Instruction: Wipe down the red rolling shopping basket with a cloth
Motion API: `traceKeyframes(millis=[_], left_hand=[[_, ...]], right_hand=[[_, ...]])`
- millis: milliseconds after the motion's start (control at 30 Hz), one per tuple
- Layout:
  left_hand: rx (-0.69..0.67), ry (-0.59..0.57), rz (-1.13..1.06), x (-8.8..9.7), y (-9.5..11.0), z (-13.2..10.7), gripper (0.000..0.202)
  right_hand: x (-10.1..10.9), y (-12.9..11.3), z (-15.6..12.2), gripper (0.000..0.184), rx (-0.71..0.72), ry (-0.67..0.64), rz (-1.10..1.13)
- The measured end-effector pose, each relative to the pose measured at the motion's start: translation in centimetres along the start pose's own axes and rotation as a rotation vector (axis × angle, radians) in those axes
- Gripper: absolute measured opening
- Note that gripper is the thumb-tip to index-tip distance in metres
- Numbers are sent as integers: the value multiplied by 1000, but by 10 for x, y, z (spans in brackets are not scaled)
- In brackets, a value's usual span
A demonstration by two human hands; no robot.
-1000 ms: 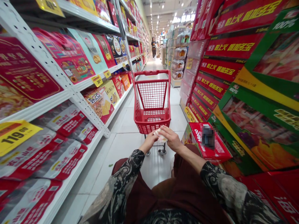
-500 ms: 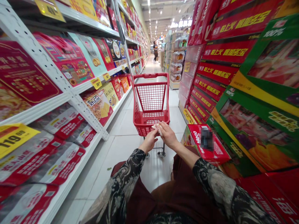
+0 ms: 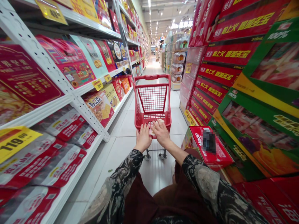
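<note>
Sleeves (image 3: 121, 183) with a black and cream pattern cover the person's arms, and dark red cloth (image 3: 137, 202) hangs below them. The left hand (image 3: 143, 137) and the right hand (image 3: 161, 133) both lie on the near edge of a red shopping cart (image 3: 140, 118), fingers curved down, but I cannot tell if they grip it tightly. A small white paper (image 3: 152, 132) shows between the hands, partly under the right hand. On the floor to the right stands a red box (image 3: 218, 157), beside tall stacked green boxes (image 3: 263, 124). On the left are a white shelf (image 3: 77, 101) and a yellow price tag (image 3: 16, 143). Far along the aisle stands a person (image 3: 161, 45).
</note>
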State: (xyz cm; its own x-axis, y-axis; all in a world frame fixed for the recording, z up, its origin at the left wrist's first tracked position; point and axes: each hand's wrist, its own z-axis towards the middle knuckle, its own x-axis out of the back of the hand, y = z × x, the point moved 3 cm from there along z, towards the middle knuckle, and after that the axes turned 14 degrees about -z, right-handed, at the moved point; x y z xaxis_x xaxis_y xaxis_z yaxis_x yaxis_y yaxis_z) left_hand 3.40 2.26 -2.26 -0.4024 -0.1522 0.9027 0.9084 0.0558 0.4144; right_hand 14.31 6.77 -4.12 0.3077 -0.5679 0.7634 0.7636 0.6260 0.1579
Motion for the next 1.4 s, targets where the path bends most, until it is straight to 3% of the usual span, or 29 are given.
traceKeyframes(millis=[167,233,333,433,567,633,867,967,1100,1167,1400], left_hand=[[-46,13,61,-1,-2,-1,65],[-47,28,65,-3,-1,-1,65],[-53,28,70,-5,6,-2,66],[-70,-2,89,-6,15,-3,67],[-97,-22,91,-6,17,-2,63],[-77,2,89,-5,13,0,63],[-37,23,102,-1,-2,4,63],[-26,22,108,-3,0,6,63],[-27,15,125,-2,3,7,63],[-35,5,132,1,2,7,62],[-7,10,139,7,5,6,60]], right_hand=[[13,27,-15,45,9,-56,6],[19,43,-21,51,-62,-75,22],[22,55,-23,42,-200,-58,55],[18,43,-15,34,-259,-20,93],[13,14,-1,32,-129,-23,137],[12,15,0,29,-108,-27,133],[18,72,-24,25,-280,7,107],[20,61,-23,27,-313,9,109],[15,26,-10,30,-206,-18,142],[12,24,-7,30,-174,-37,148],[24,83,-29,33,-319,2,113]])
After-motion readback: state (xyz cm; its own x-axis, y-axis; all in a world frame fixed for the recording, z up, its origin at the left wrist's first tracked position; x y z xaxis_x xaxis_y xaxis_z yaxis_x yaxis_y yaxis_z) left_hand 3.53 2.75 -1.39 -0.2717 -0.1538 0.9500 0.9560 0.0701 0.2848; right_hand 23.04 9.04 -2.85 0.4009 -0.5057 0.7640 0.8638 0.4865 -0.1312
